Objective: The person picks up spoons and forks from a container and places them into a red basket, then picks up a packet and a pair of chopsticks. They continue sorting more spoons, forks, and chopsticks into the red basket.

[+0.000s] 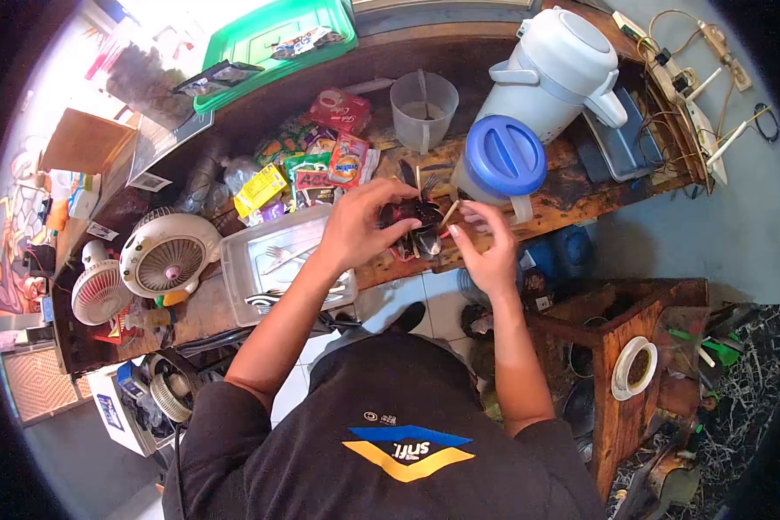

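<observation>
My left hand [368, 224] is closed around a dark utensil holder [399, 213] near the front edge of the wooden counter. Forks, spoons and thin handles stick up out of it, partly hidden by my fingers. On the other side, my right hand [485, 247] pinches a thin pale stick [450, 215] at the holder's right rim. To the left, a clear plastic tray [234, 269] holds a fork and several other pieces of cutlery. Just behind my right hand stands a pitcher with a blue lid [504, 156].
Behind are a clear measuring jug [424, 108], a white thermos pot [550, 74] and a heap of snack sachets [308, 173]. Small fans [169, 256] stand at the left, a green tub [277, 52] at the back. A wooden stand [611, 347] is below right.
</observation>
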The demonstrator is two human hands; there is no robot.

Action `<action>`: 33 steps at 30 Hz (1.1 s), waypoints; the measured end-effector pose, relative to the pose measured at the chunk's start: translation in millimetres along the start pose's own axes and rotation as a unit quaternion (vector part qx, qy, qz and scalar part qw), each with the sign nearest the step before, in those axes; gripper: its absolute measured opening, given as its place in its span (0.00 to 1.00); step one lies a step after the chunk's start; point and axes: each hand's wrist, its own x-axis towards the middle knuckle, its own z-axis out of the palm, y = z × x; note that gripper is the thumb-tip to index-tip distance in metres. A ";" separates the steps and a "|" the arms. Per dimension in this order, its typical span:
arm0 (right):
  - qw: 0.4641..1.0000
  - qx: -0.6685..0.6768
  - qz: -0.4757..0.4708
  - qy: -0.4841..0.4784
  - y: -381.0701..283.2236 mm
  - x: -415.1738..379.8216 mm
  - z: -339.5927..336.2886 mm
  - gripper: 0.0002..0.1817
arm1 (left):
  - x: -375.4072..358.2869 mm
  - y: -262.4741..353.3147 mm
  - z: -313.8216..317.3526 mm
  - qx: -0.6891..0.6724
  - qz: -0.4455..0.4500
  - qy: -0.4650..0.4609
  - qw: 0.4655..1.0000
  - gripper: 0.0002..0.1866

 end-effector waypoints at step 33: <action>0.886 -0.197 -0.061 -0.416 -84.0 -53.2 276.2 0.14 | -250.6 -86.3 -212.8 -0.023 -0.139 0.175 0.974 0.08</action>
